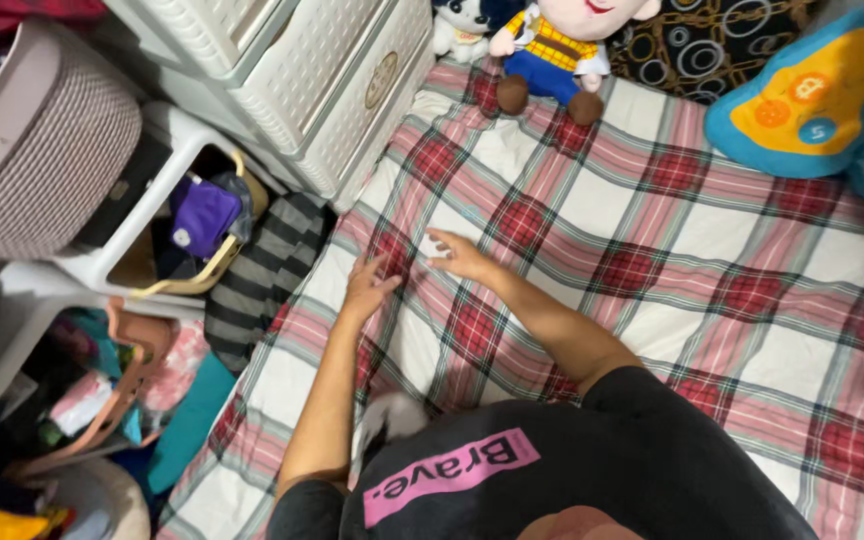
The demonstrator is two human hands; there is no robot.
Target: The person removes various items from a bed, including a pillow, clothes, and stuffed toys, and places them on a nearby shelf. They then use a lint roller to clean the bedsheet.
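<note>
A cluttered bedroom lay below the camera, with a bed [712, 300] under a red, white and grey plaid sheet [652, 210] filling most of the view. Nearest, the person's dark shirt with a pink patch hid the bed's near edge. Both bare arms reached out over the sheet toward the bed's left edge. The left hand [367, 285] lay flat with fingers spread, pressing the cloth close to that edge; the right hand [460, 256] was also open, fingers stretched forward and resting on the sheet just beside it. Neither gripped anything. The sheet looked mostly flat, so the step seemed to be smoothing it near the left edge; the next move would likely call for sweeping the palms outward or tucking cloth at the edge.

Beside the bed's left edge stood a white stool [142, 215] holding bags, a striped cloth [267, 270] and a grey woven basket [37, 150]. Farther off were white drawers [322, 80]. At the far edge sat a cowboy doll [552, 50] and a blue cushion [802, 100].
</note>
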